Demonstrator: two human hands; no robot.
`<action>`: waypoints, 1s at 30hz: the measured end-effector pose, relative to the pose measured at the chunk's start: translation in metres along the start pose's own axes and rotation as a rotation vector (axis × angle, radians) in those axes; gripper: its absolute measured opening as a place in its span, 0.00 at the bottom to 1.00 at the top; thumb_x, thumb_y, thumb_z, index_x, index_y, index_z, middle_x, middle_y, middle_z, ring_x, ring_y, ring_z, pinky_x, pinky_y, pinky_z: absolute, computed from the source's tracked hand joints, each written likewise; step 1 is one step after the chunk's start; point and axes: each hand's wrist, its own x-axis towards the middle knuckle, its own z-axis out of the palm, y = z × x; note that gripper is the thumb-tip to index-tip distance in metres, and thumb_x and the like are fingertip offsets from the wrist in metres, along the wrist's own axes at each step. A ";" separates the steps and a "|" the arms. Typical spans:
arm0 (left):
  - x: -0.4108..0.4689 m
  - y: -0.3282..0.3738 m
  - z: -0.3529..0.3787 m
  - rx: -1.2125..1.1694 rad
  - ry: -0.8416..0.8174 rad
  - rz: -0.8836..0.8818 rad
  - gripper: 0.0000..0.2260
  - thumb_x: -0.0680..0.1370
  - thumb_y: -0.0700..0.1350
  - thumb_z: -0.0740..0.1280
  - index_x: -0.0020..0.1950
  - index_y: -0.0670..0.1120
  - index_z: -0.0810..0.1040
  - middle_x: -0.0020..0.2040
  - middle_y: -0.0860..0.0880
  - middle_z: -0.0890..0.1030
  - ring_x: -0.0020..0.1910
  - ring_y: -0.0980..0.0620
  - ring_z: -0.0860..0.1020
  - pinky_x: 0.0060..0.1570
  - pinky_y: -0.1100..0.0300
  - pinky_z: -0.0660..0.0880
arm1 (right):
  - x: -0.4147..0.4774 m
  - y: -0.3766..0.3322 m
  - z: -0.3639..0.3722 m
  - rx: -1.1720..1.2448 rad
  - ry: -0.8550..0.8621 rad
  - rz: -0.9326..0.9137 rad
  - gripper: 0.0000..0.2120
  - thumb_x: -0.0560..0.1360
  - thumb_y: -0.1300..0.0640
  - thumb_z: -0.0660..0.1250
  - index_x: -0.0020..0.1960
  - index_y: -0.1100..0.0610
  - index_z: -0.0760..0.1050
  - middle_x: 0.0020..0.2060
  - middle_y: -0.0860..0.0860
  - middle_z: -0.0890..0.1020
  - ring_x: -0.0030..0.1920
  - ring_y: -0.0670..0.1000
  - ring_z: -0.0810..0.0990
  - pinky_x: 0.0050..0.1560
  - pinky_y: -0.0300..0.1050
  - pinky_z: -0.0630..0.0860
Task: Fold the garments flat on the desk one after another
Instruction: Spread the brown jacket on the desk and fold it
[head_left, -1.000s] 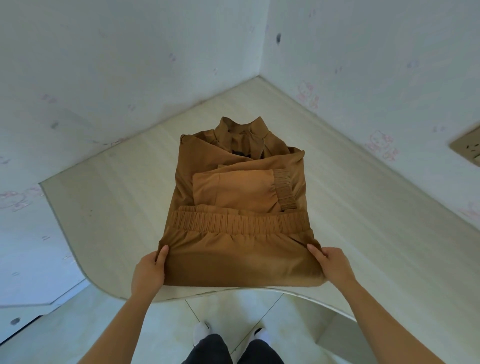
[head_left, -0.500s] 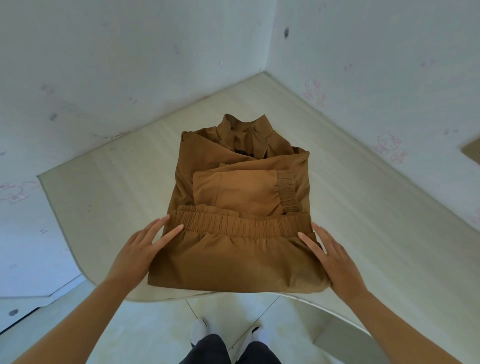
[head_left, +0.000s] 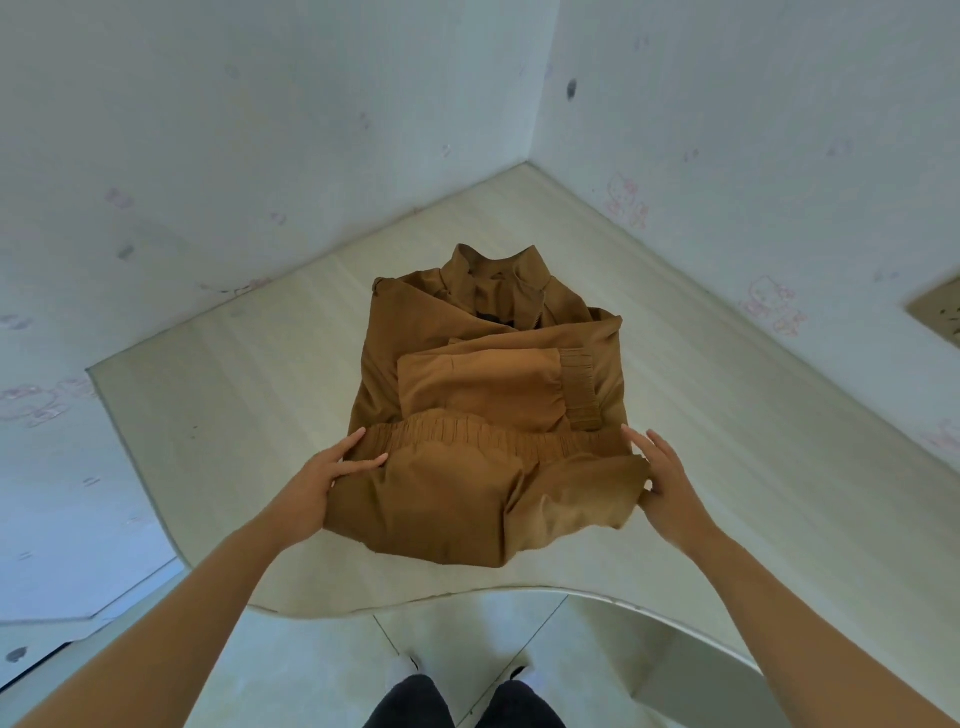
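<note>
A brown jacket (head_left: 483, 395) lies folded on the pale desk (head_left: 223, 415), collar toward the wall corner. One sleeve with a ribbed cuff is laid across its middle, and the elastic hem is doubled up over the near part. My left hand (head_left: 322, 480) clasps the left side of that near fold, fingers on top by the hem. At the right side my right hand (head_left: 667, 483) holds the fold, thumb tucked against the cloth. The near fold is bunched and slightly raised off the desk.
The desk fills a corner between two pale walls with faint pink prints. Its curved front edge (head_left: 519, 590) runs just below the jacket. A wall socket (head_left: 940, 312) sits at the right. My legs and shoes (head_left: 457, 691) stand on the tiled floor below.
My hands left the near corners, moved up along both sides and now grip the fold near the hem. The jacket's near edge has shifted away from the desk's front edge and bunched up.
</note>
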 end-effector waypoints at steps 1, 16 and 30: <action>0.003 0.009 0.000 -0.125 0.059 -0.056 0.17 0.82 0.43 0.60 0.54 0.65 0.81 0.69 0.51 0.70 0.66 0.48 0.71 0.57 0.57 0.76 | 0.000 -0.008 -0.002 0.061 0.014 0.023 0.29 0.74 0.77 0.58 0.72 0.58 0.67 0.67 0.46 0.66 0.77 0.53 0.52 0.70 0.48 0.63; 0.016 0.092 -0.030 -0.124 0.443 0.020 0.17 0.77 0.59 0.63 0.53 0.46 0.78 0.50 0.50 0.81 0.51 0.49 0.78 0.49 0.56 0.71 | 0.037 -0.094 -0.039 0.571 0.359 0.290 0.14 0.80 0.57 0.59 0.38 0.61 0.75 0.35 0.56 0.79 0.37 0.56 0.76 0.40 0.49 0.71; 0.117 0.111 -0.023 0.036 0.849 0.148 0.15 0.83 0.54 0.53 0.53 0.46 0.74 0.44 0.51 0.77 0.42 0.54 0.74 0.44 0.60 0.70 | 0.139 -0.087 -0.028 0.500 0.501 0.166 0.08 0.77 0.48 0.67 0.53 0.50 0.74 0.46 0.38 0.78 0.44 0.32 0.77 0.44 0.29 0.70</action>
